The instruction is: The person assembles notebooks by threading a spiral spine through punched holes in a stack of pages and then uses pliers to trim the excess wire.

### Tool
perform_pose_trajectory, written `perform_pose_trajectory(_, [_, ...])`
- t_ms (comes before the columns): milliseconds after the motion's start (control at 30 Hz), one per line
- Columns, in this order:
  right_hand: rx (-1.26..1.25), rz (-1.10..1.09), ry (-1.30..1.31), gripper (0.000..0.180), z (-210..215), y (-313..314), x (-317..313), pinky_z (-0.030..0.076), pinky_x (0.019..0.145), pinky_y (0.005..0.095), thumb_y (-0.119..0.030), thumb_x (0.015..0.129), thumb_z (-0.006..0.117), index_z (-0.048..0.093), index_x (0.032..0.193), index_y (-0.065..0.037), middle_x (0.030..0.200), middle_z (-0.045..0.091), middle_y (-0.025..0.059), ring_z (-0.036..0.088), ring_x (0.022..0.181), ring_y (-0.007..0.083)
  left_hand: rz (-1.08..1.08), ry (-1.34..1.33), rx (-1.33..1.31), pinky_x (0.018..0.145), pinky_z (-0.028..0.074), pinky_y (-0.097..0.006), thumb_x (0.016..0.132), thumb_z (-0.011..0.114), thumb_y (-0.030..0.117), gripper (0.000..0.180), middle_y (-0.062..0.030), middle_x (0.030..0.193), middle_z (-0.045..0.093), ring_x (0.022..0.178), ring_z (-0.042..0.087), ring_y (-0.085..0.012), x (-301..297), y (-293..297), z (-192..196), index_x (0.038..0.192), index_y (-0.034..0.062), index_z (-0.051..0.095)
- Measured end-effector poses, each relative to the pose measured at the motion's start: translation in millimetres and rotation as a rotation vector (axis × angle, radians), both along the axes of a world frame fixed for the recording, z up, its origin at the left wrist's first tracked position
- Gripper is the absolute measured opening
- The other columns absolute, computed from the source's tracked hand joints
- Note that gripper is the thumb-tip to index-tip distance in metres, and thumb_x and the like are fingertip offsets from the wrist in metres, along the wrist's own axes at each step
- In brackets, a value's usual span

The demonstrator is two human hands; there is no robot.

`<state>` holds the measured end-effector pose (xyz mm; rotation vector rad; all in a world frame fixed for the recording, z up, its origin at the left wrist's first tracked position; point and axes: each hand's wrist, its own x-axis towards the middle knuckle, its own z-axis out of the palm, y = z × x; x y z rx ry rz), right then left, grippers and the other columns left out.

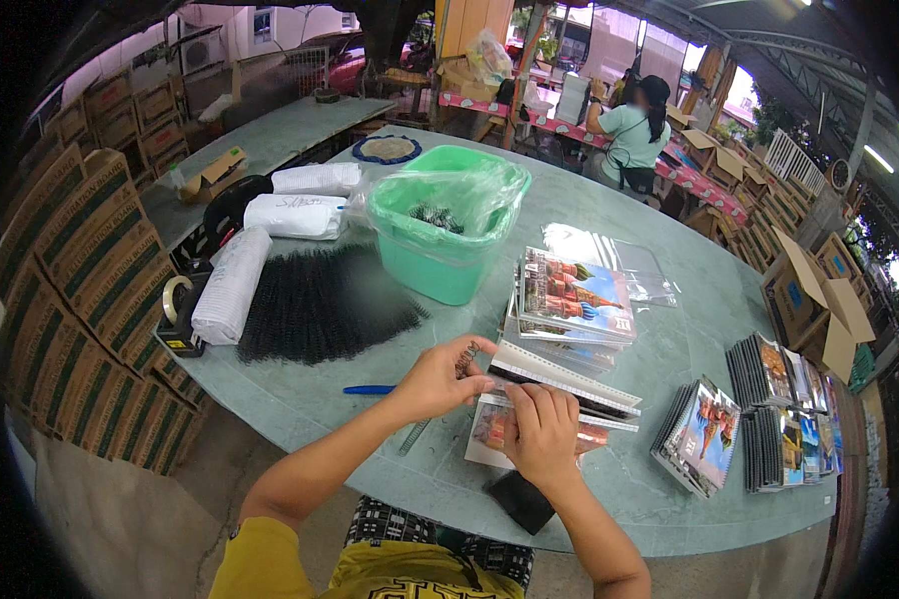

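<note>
My left hand [432,381] pinches a dark spiral binding coil [466,357] at the left end of an unbound notebook [484,429]. The notebook lies partly opened, with a row of punched holes along its page edges [569,377]. My right hand [544,419] is closed over the notebook's near part, fingers at the punched edge, hiding much of its colourful cover. Left of the notebook, a blue pen-like tool [369,389] lies on the table, and a loose coil [413,436] rests nearer me. A black flat object [520,501] sits by the table's front edge.
Beyond my hands are stacked notebooks [574,295] and a green bin [430,250] lined with plastic. Many black coils [315,304] spread at left beside white wrapped bundles [232,285]. Bound notebooks [697,436] stand at right. Another person [634,130] works farther back.
</note>
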<state>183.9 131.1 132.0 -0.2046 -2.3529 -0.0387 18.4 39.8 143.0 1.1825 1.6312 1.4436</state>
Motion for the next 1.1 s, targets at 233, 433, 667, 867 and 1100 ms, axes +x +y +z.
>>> perform_pose_trajectory(233, [-0.26,-0.039,-0.243,0.03,19.6,13.1,-8.3,0.045,0.073,0.0405,-0.008,0.068,0.063,0.058,0.097,-0.003,0.089,0.06,0.0124,0.058,0.083,0.029,0.095,0.449,-0.163,0.057,0.046,-0.034,0.083,0.065,0.022,0.053,-0.0127,0.071,0.06,0.062,0.058,-0.0233,-1.2,-12.4,-14.6,0.127,0.0029,0.043])
perform_pose_trajectory(433, [-0.173,-0.092,-0.167,0.034,20.4,28.2,-31.6,0.042,0.065,0.0404,-0.028,0.066,0.072,0.063,0.089,-0.006,0.078,0.063,0.0114,0.06,0.075,0.0283,0.046,0.429,-0.139,0.069,0.048,-0.043,0.092,0.049,0.033,0.049,-0.0256,0.082,0.062,0.078,0.06,-0.0432,8.3,-15.2,0.7,0.13,0.0029,0.043])
perform_pose_trajectory(667, [-0.129,-0.153,-0.052,0.027,13.8,22.9,-39.4,0.039,0.061,0.0371,-0.034,0.069,0.07,0.063,0.077,-0.01,0.069,0.063,0.0068,0.06,0.068,0.025,0.239,0.493,0.192,0.065,0.046,-0.041,0.091,0.052,0.025,0.026,-0.0164,0.079,0.058,0.07,0.057,-0.0366,10.9,-9.4,-6.1,0.092,0.0007,0.059])
perform_pose_trajectory(867, [-0.351,-0.034,-0.03,0.015,18.4,22.3,-29.7,0.039,0.063,0.0343,-0.018,0.074,0.067,0.068,0.089,-0.015,0.081,0.068,0.0033,0.061,0.07,0.0207,0.312,0.592,0.283,0.062,0.047,-0.038,0.084,0.062,0.016,0.017,-0.0146,0.083,0.06,0.071,0.059,-0.0331,19.1,-7.3,-12.1,0.09,0.0008,0.06])
perform_pose_trajectory(1100, [-0.363,-0.022,-0.07,0.018,24.7,18.1,-25.4,0.039,0.066,0.0337,-0.013,0.073,0.066,0.068,0.091,-0.014,0.082,0.068,0.0023,0.061,0.073,0.0202,0.381,0.672,0.279,0.063,0.049,-0.039,0.084,0.062,0.017,0.017,-0.0152,0.081,0.06,0.071,0.06,-0.0338,19.9,-0.1,-18.0,0.088,0.0003,0.059])
